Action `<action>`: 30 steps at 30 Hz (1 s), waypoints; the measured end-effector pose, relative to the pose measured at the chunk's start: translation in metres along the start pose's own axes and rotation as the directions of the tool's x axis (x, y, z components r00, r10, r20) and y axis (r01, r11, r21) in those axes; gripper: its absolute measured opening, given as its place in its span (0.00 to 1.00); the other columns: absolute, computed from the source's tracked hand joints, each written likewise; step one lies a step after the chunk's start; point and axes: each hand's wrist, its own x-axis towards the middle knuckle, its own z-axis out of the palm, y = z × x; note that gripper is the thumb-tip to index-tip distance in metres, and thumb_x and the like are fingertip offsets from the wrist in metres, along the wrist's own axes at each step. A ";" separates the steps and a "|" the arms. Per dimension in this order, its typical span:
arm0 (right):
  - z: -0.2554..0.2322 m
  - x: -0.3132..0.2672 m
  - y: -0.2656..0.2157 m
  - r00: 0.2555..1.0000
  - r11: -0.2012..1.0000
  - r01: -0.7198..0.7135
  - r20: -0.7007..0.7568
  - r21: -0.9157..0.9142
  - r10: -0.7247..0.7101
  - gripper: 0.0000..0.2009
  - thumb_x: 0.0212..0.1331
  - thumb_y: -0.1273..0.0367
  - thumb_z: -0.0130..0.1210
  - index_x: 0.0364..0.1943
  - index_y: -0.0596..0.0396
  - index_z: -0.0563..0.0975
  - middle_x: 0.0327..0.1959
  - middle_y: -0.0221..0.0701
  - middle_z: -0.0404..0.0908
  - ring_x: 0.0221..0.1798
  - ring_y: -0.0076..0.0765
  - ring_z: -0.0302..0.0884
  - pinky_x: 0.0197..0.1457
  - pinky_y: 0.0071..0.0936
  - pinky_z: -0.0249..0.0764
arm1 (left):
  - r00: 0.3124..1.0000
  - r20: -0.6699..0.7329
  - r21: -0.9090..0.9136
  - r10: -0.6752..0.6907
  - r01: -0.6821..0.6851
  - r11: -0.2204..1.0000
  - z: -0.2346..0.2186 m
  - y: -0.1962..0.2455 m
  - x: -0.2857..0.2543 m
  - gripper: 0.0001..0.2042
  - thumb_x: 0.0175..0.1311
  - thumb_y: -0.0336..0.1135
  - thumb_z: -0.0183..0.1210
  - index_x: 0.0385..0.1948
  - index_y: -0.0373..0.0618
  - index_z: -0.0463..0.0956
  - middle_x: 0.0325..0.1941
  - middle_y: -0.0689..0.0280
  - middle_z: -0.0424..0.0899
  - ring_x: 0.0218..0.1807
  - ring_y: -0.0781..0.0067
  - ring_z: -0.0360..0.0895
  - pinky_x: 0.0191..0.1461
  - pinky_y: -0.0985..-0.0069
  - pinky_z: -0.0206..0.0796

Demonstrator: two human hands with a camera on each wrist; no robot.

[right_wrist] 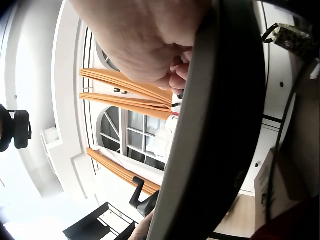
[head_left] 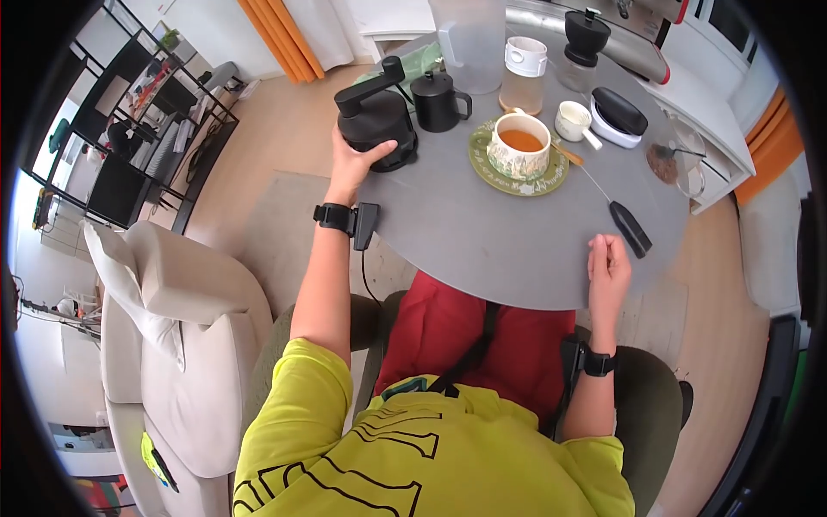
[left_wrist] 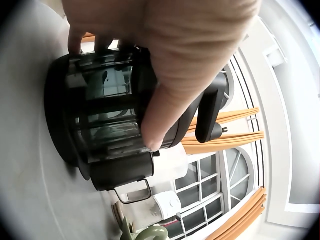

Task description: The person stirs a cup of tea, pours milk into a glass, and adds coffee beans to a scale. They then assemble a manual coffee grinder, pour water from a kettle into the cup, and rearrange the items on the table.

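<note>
My left hand (head_left: 351,165) grips a black device with a crank-like arm on top (head_left: 376,121), at the table's left edge. In the left wrist view the hand (left_wrist: 175,55) wraps round its body, which has clear panels (left_wrist: 107,125), with the thumb along the near side. The device stands upright on the table. My right hand (head_left: 610,267) rests at the table's near right edge, its fingers loosely curled and holding nothing; a black handheld frother (head_left: 631,229) lies just beyond it. The right wrist view shows that hand (right_wrist: 150,40) at the table edge (right_wrist: 185,130).
Beside the device stands a black lidded mug (head_left: 438,102). A patterned cup of orange-brown liquid (head_left: 519,157) sits on a green saucer (head_left: 491,177). Behind are a clear pitcher (head_left: 472,52), a bottle (head_left: 522,82), a black-topped grinder (head_left: 586,39) and a small white cup (head_left: 572,121).
</note>
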 end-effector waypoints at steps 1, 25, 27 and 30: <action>0.000 0.000 0.001 1.000 1.000 0.006 0.001 0.003 -0.006 0.09 0.68 0.69 0.48 0.29 0.58 0.71 0.18 0.19 0.62 0.21 0.12 0.56 0.24 0.15 0.51 | 1.000 0.004 -0.001 -0.009 0.009 1.000 -0.001 0.002 -0.001 0.47 0.38 0.35 0.77 0.63 0.38 0.54 0.59 0.56 0.69 0.60 0.63 0.69 0.64 0.68 0.62; 0.000 0.001 0.003 0.998 0.997 0.051 -0.026 0.065 -0.049 0.10 0.68 0.68 0.50 0.29 0.58 0.72 0.17 0.18 0.62 0.21 0.11 0.56 0.24 0.14 0.51 | 0.998 -0.054 0.014 0.020 -0.019 1.000 0.073 0.086 -0.155 0.45 0.40 0.30 0.75 0.60 0.32 0.53 0.56 0.53 0.68 0.56 0.65 0.72 0.58 0.71 0.67; -0.001 0.001 0.005 0.998 0.995 0.060 -0.033 0.075 -0.057 0.10 0.68 0.68 0.50 0.29 0.58 0.72 0.17 0.18 0.62 0.21 0.11 0.56 0.24 0.14 0.51 | 0.996 -0.068 0.000 0.057 -0.057 0.998 0.086 0.081 -0.166 0.47 0.39 0.32 0.76 0.61 0.32 0.52 0.57 0.51 0.68 0.56 0.62 0.72 0.59 0.69 0.66; -0.001 0.001 0.006 0.999 0.998 0.048 -0.025 0.043 -0.047 0.10 0.67 0.68 0.50 0.29 0.58 0.73 0.17 0.18 0.62 0.21 0.11 0.56 0.23 0.15 0.51 | 0.994 -0.074 0.087 0.078 -0.071 0.994 0.099 0.085 -0.176 0.48 0.37 0.36 0.76 0.61 0.32 0.53 0.57 0.49 0.67 0.56 0.57 0.72 0.58 0.66 0.66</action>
